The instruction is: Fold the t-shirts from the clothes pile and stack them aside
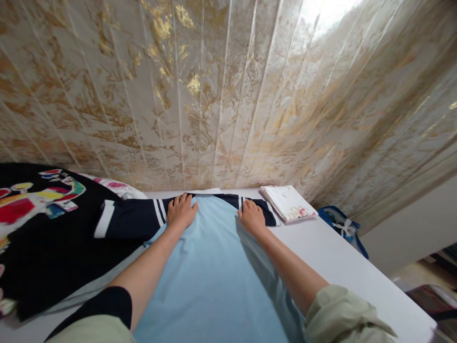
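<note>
A light blue shirt (214,267) with navy sleeves and white stripes lies spread on a white table. My left hand (181,211) rests flat near the left shoulder, fingers stretched over the navy and blue cloth. On the right shoulder lies my right hand (253,218), its fingers extended over the striped part. The left navy sleeve (130,219) reaches out toward a black garment. Beyond my right hand, the shorter visible part of the other sleeve (272,213) ends at the folded white cloth. Neither hand grips the fabric visibly.
A black garment with a colourful print (71,243) covers the left side. The folded white cloth (288,202) sits at the back right of the table (342,257). A blue-edged bag (344,228) is beyond the right edge. A gold-patterned curtain (200,105) hangs behind.
</note>
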Demonstrator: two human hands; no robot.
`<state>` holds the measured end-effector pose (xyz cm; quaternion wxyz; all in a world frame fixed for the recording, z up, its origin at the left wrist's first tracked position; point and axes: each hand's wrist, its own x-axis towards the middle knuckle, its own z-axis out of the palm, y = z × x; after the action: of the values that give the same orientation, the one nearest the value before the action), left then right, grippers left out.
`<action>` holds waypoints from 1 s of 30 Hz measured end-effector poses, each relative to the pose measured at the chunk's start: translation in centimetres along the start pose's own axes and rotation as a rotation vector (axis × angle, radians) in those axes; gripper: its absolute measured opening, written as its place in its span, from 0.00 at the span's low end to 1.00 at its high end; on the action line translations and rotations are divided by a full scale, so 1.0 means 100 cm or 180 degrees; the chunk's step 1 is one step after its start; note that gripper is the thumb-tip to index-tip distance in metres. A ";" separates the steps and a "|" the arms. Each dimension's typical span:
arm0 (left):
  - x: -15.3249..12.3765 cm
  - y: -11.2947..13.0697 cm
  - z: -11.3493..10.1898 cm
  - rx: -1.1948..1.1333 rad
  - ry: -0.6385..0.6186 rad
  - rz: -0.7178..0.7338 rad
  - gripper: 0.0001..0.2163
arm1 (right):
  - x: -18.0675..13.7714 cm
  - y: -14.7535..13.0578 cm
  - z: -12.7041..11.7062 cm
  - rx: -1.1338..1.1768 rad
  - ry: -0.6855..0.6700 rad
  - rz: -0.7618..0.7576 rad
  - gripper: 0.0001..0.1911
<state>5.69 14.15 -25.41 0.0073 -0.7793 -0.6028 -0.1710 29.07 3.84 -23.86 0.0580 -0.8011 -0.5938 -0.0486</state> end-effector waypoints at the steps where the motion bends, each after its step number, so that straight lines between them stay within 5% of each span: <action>1: 0.000 0.000 0.000 0.0006 0.0013 0.0011 0.23 | 0.007 -0.010 -0.001 0.0102 -0.0012 -0.0212 0.29; 5: -0.001 -0.001 -0.001 0.0034 0.0013 0.0024 0.23 | 0.030 -0.038 0.008 0.0382 -0.0247 -0.0636 0.30; 10: 0.000 -0.001 -0.001 0.0030 0.0019 0.0051 0.23 | 0.037 -0.020 0.021 0.0310 -0.0363 0.0012 0.33; 18: 0.001 -0.003 0.004 0.0080 -0.0088 0.0061 0.24 | -0.002 0.022 0.019 0.0113 -0.0410 0.0506 0.36; 30: 0.001 -0.005 -0.002 0.0215 -0.0645 0.0020 0.29 | -0.043 0.016 0.015 0.0214 -0.0110 0.0718 0.33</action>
<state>5.15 14.34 -25.27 -0.0269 -0.7938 -0.6034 -0.0709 29.41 -0.47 -26.01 0.0797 -0.8611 -0.5021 -0.0080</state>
